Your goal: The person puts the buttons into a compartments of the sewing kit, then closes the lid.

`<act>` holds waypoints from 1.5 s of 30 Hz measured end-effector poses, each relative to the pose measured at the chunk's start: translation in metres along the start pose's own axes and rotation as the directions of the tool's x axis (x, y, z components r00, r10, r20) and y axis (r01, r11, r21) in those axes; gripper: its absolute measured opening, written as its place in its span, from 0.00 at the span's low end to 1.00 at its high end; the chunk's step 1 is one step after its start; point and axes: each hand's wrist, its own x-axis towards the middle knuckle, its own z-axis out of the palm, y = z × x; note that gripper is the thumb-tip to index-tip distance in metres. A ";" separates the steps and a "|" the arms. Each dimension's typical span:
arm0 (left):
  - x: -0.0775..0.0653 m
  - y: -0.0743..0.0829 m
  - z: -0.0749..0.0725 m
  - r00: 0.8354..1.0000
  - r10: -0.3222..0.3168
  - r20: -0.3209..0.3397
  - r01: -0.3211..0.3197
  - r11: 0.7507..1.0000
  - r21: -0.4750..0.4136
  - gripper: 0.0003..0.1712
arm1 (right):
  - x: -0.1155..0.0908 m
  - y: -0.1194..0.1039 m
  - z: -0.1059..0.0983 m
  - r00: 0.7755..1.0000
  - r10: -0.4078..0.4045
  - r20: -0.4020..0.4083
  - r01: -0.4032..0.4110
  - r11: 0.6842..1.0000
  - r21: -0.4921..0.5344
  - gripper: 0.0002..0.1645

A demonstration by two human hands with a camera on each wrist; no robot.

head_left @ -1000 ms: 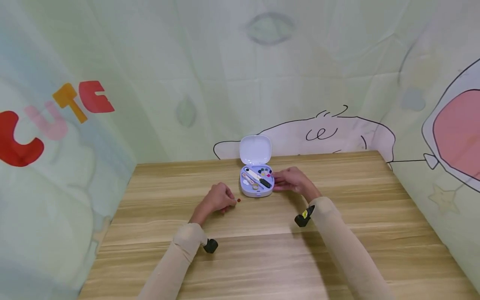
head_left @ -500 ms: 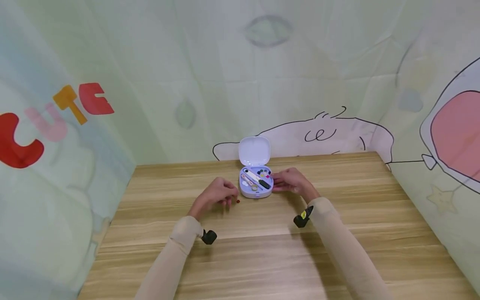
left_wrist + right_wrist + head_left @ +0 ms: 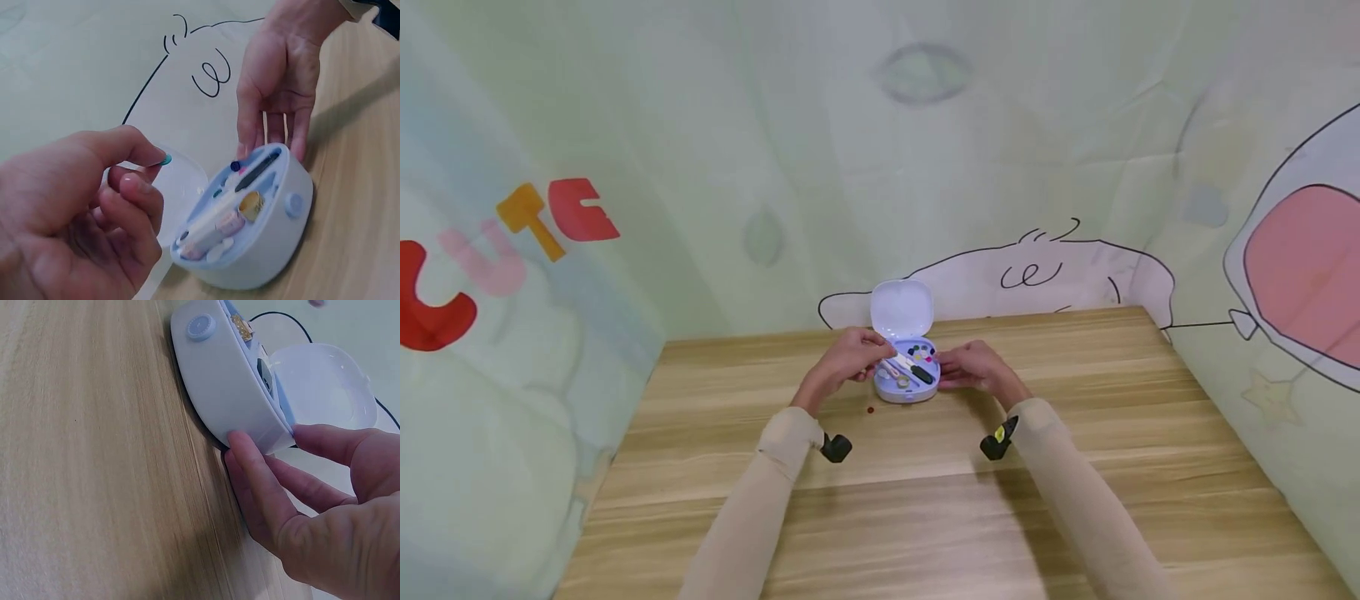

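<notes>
A small pale-blue sewing box [image 3: 891, 395] stands on the table, its white lid [image 3: 902, 308] raised at the back. Between thumb and forefinger my left hand [image 3: 852, 353] pinches a tiny teal button [image 3: 166, 160], just above the box's left side. With the thumb at the rim and fingers against the wall, my right hand [image 3: 337, 506] holds the box's right side. Inside lie a white tool with a black end [image 3: 259, 172], a gold thimble-like piece [image 3: 251, 205] and several small buttons [image 3: 922, 353]. A dark-red button [image 3: 870, 410] lies on the table, left of the box front.
The wood-grain table [image 3: 925, 517] extends in front of the box and to both sides. A printed curtain [image 3: 760, 167] hangs behind the table's back edge, close to the lid. Black wrist cameras [image 3: 837, 447] jut from both sleeves.
My left hand has moved up and right, from beside the red button to over the box's left part. The red button stays on the table. My right hand keeps its place on the box.
</notes>
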 end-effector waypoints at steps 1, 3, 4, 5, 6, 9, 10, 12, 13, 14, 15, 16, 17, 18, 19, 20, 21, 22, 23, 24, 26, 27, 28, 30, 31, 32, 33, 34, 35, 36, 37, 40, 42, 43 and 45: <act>0.002 0.002 0.001 1.000 0.010 -0.002 -0.010 1.000 0.008 0.14 | 0.000 0.000 0.001 1.000 0.002 -0.001 -0.002 1.000 0.000 0.16; 0.006 0.006 0.003 1.000 0.014 -0.012 -0.014 1.000 0.017 0.15 | 0.000 0.001 0.003 1.000 0.004 -0.004 -0.004 1.000 -0.004 0.18; 0.009 0.007 0.004 1.000 0.010 -0.022 -0.010 1.000 0.020 0.15 | 0.000 0.001 0.004 1.000 0.006 -0.004 -0.006 1.000 -0.005 0.18; 0.011 0.008 0.004 0.999 0.003 -0.032 -0.003 1.000 0.018 0.15 | 0.000 0.001 0.006 1.000 0.008 -0.004 -0.008 1.000 -0.006 0.18; 0.014 0.009 0.006 0.999 -0.003 -0.044 0.004 1.000 0.017 0.16 | 0.000 0.001 0.007 1.000 0.008 -0.004 -0.008 1.000 -0.008 0.19; 0.022 0.011 0.008 0.997 -0.028 -0.065 0.027 0.999 -0.017 0.15 | 0.001 0.001 0.010 1.000 0.012 -0.012 -0.012 1.000 -0.010 0.19; 0.025 0.012 0.009 0.997 -0.032 -0.071 0.030 0.999 -0.029 0.15 | 0.001 0.001 0.010 1.000 0.016 -0.014 -0.016 1.000 -0.009 0.20; 0.029 0.013 0.010 0.996 -0.036 -0.082 0.032 0.998 -0.048 0.14 | 0.003 0.001 0.011 1.000 0.017 -0.019 -0.017 1.000 -0.008 0.20; 0.031 0.013 0.011 0.995 -0.038 -0.088 0.034 0.998 -0.052 0.14 | 0.004 0.002 0.011 1.000 0.018 -0.021 -0.018 1.000 -0.007 0.20; 0.032 0.014 0.012 0.995 -0.039 -0.097 0.034 0.998 -0.047 0.14 | 0.005 0.002 0.011 1.000 0.018 -0.022 -0.019 1.000 -0.004 0.19; 0.034 0.014 0.013 0.993 -0.036 -0.108 0.032 0.999 -0.039 0.14 | 0.005 0.003 0.011 1.000 0.016 -0.022 -0.016 1.000 -0.004 0.19; 0.035 0.014 0.013 0.992 -0.036 -0.119 0.032 0.999 -0.031 0.14 | 0.006 0.003 0.011 1.000 0.015 -0.024 -0.015 1.000 -0.005 0.19; 0.037 0.013 0.014 0.991 -0.038 -0.130 0.035 0.999 -0.023 0.13 | 0.006 0.004 0.011 1.000 0.012 -0.026 -0.013 1.000 -0.005 0.18; 0.038 0.013 0.014 0.990 -0.038 -0.139 0.037 0.999 -0.014 0.13 | 0.007 0.004 0.011 1.000 0.011 -0.027 -0.011 1.000 -0.006 0.18; 0.039 0.013 0.015 0.988 -0.041 -0.146 0.040 0.999 -0.009 0.13 | 0.007 0.005 0.012 1.000 0.010 -0.029 -0.011 1.000 -0.009 0.18; 0.040 0.013 0.015 0.988 -0.046 -0.150 0.045 0.999 -0.006 0.13 | 0.007 0.005 0.012 0.999 0.011 -0.031 -0.011 1.000 -0.013 0.18; 0.040 0.013 0.015 0.988 -0.052 -0.148 0.052 0.999 -0.006 0.14 | 0.006 0.005 0.012 0.999 0.011 -0.033 -0.012 1.000 -0.018 0.19; 0.040 0.013 0.014 0.988 -0.061 -0.143 0.060 0.998 -0.009 0.15 | 0.006 0.005 0.012 0.999 0.012 -0.034 -0.012 1.000 -0.024 0.19; 0.039 0.013 0.014 0.988 -0.073 -0.136 0.072 0.997 -0.016 0.17 | 0.006 0.005 0.012 0.999 0.012 -0.033 -0.013 1.000 -0.027 0.19; 0.038 0.014 0.013 0.988 -0.087 -0.125 0.084 0.996 -0.026 0.19 | 0.005 0.005 0.012 0.999 0.014 -0.036 -0.015 0.999 -0.033 0.20; 0.037 0.014 0.011 0.988 -0.117 -0.102 0.112 0.993 -0.045 0.23 | 0.005 0.004 0.012 0.999 0.016 -0.038 -0.018 0.999 -0.036 0.20; 0.037 0.014 0.010 0.988 -0.128 -0.090 0.124 0.991 -0.055 0.24 | 0.005 0.004 0.011 0.999 0.017 -0.040 -0.018 0.999 -0.035 0.19; 0.035 0.015 0.009 0.987 -0.139 -0.080 0.134 0.989 -0.064 0.26 | 0.004 0.004 0.011 0.999 0.016 -0.042 -0.018 0.999 -0.033 0.19; 0.032 0.016 0.006 0.987 -0.146 -0.061 0.141 0.987 -0.074 0.28 | 0.004 0.003 0.011 0.999 0.014 -0.042 -0.015 1.000 -0.028 0.19; 0.030 0.016 0.004 0.988 -0.144 -0.053 0.140 0.987 -0.073 0.29 | 0.004 0.003 0.010 0.999 0.011 -0.040 -0.012 1.000 -0.025 0.19; 0.028 0.016 0.002 0.989 -0.139 -0.047 0.135 0.988 -0.071 0.29 | 0.004 0.003 0.010 0.999 0.010 -0.041 -0.011 1.000 -0.024 0.19; 0.025 0.016 0.000 0.990 -0.133 -0.043 0.130 0.989 -0.071 0.30 | 0.004 0.003 0.010 0.999 0.010 -0.041 -0.011 1.000 -0.025 0.19; 0.023 0.015 -0.003 0.991 -0.127 -0.039 0.124 0.990 -0.071 0.30 | 0.003 0.002 0.009 0.999 0.009 -0.041 -0.010 1.000 -0.028 0.19; 0.021 0.014 -0.005 0.992 -0.119 -0.037 0.116 0.991 -0.067 0.30 | 0.003 0.002 0.008 0.999 0.008 -0.041 -0.009 0.999 -0.031 0.19; 0.019 0.012 -0.008 0.993 -0.112 -0.033 0.110 0.992 -0.065 0.29 | 0.003 0.002 0.008 0.999 0.009 -0.042 -0.010 0.999 -0.034 0.19; 0.016 0.010 -0.010 0.994 -0.108 -0.031 0.106 0.993 -0.062 0.29 | 0.002 0.001 0.007 0.999 0.011 -0.046 -0.013 0.999 -0.037 0.19; 0.011 0.003 -0.016 0.996 -0.088 -0.028 0.086 0.995 -0.041 0.27 | 0.001 0.000 0.004 0.999 0.010 -0.048 -0.012 0.999 -0.039 0.18; 0.007 -0.001 -0.019 0.997 -0.077 -0.023 0.076 0.997 -0.024 0.25 | 0.000 0.000 0.002 0.999 0.009 -0.049 -0.011 0.999 -0.033 0.18; 0.005 -0.003 -0.020 0.997 -0.073 -0.025 0.072 0.997 -0.015 0.25 | 0.000 0.000 0.003 0.999 0.008 -0.046 -0.009 0.999 -0.032 0.18; 0.002 -0.008 -0.023 0.997 -0.067 -0.026 0.067 0.998 -0.002 0.24 | 0.000 0.000 0.004 0.999 0.010 -0.046 -0.011 1.000 -0.030 0.18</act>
